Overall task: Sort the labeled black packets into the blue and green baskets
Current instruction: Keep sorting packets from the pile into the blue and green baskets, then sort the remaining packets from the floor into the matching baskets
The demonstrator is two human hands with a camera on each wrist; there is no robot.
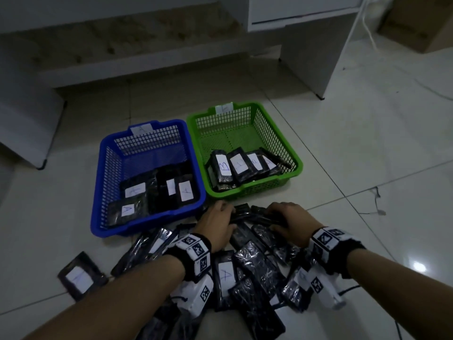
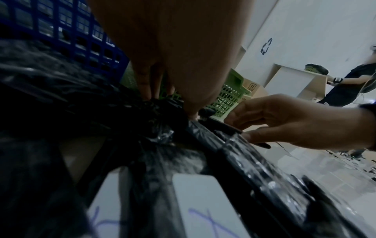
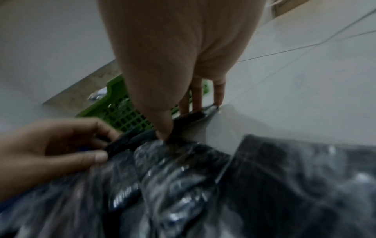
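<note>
A pile of black packets point(image 1: 255, 263) lies on the tiled floor in front of me; one shows a white "A" label point(image 1: 224, 274). My left hand point(image 1: 228, 212) and right hand point(image 1: 277, 212) reach into the pile's far end, just before the baskets. In the right wrist view, my right hand point(image 3: 177, 122) pinches a black packet point(image 3: 189, 119) between thumb and fingers. Beside it, my left hand point(image 3: 71, 145) pinches the end of another packet point(image 3: 116, 145). The blue basket point(image 1: 103, 182) holds several "A" packets point(image 1: 183, 190). The green basket point(image 1: 225, 121) holds several "B" packets point(image 1: 224, 168).
One labeled packet point(image 1: 79, 276) lies apart at the left. White furniture point(image 1: 316, 45) stands behind the baskets, with a cardboard box point(image 1: 416, 23) at the far right. Thin cables point(image 1: 375, 209) trail over the tiles on the right. Another person point(image 2: 354, 83) is in the background.
</note>
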